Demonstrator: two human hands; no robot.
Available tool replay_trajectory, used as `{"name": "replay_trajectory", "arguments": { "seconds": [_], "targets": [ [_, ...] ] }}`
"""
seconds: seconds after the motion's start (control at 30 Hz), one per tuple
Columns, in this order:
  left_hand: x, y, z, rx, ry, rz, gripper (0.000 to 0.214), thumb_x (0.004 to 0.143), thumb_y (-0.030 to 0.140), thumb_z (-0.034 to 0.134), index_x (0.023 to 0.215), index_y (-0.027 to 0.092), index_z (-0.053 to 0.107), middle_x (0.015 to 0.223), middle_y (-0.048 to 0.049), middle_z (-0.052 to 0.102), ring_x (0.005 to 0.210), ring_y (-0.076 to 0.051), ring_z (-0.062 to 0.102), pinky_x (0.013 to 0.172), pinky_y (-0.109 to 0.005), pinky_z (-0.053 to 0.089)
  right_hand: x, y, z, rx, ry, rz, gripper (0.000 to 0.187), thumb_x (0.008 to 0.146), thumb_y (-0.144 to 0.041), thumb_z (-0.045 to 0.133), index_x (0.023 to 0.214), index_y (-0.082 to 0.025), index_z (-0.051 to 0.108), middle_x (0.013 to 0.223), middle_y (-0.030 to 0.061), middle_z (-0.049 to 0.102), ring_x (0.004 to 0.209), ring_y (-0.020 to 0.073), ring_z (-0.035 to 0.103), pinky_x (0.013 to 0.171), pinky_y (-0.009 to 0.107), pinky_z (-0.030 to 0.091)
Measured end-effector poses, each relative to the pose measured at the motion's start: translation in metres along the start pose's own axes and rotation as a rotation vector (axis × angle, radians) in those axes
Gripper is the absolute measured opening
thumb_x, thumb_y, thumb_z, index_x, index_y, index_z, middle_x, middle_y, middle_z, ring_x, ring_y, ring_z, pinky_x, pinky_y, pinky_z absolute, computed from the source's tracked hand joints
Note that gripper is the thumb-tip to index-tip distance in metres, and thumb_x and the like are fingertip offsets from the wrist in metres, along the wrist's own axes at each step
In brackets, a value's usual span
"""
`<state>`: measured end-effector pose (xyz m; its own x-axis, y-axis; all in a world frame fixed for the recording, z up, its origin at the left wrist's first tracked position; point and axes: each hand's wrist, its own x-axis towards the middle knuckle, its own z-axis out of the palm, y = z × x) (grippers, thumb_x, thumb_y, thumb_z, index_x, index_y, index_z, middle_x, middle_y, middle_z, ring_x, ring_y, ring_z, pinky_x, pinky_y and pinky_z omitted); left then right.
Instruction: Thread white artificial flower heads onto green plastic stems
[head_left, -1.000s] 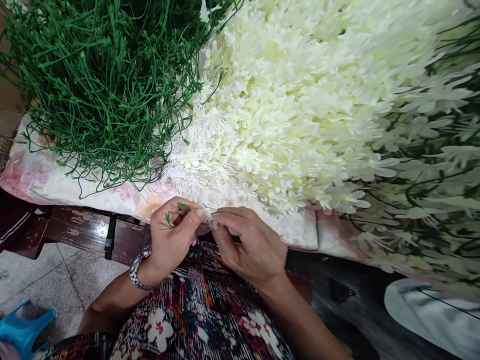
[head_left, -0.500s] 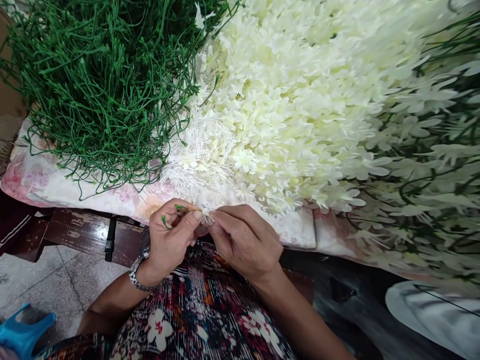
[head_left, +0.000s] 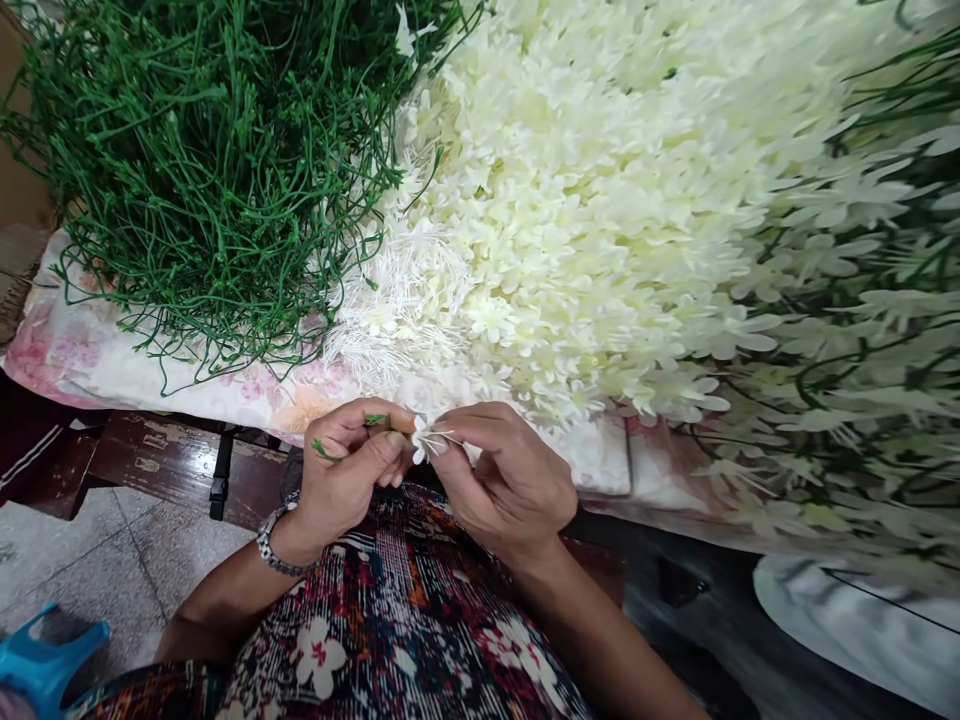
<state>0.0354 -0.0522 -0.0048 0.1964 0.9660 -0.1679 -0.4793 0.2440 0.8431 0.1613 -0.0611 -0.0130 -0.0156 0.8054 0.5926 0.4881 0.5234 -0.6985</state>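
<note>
My left hand (head_left: 345, 470) pinches a thin green plastic stem (head_left: 373, 420), whose curved ends stick out above and beside the fingers. My right hand (head_left: 506, 475) pinches a small white artificial flower (head_left: 426, 438) with fine stamens, held right against the stem's tip. Both hands meet just in front of the table edge, over my patterned lap. A metal watch (head_left: 274, 545) sits on my left wrist.
A heap of green stems (head_left: 202, 160) lies at the left on a floral cloth (head_left: 90, 360). A large pile of cream flower heads (head_left: 600, 200) fills the middle, with a white stamen cluster (head_left: 401, 300) near it. Assembled sprays (head_left: 862, 350) lie right. A blue stool (head_left: 45, 665) stands lower left.
The flower now shows more clearly between the fingertips, spread open at the stem's end. My hands have shifted slightly, staying together at the table edge.
</note>
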Motion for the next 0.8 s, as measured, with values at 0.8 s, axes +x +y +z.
{"name": "replay_trajectory", "arguments": {
  "seconds": [0.8],
  "targets": [
    [0.006, 0.01, -0.018, 0.058, 0.221, 0.221, 0.006, 0.065, 0.014, 0.067, 0.069, 0.015, 0.062, 0.066, 0.0017, 0.058, 0.038, -0.001, 0.043, 0.038, -0.016, 0.038, -0.007, 0.01, -0.031, -0.436, -0.359, -0.151, 0.013, 0.072, -0.019, 0.057, 0.085, -0.017, 0.053, 0.073, 0.0034, 0.057, 0.069, 0.0148, 0.051, 0.062, 0.029, 0.044]
  ]
}}
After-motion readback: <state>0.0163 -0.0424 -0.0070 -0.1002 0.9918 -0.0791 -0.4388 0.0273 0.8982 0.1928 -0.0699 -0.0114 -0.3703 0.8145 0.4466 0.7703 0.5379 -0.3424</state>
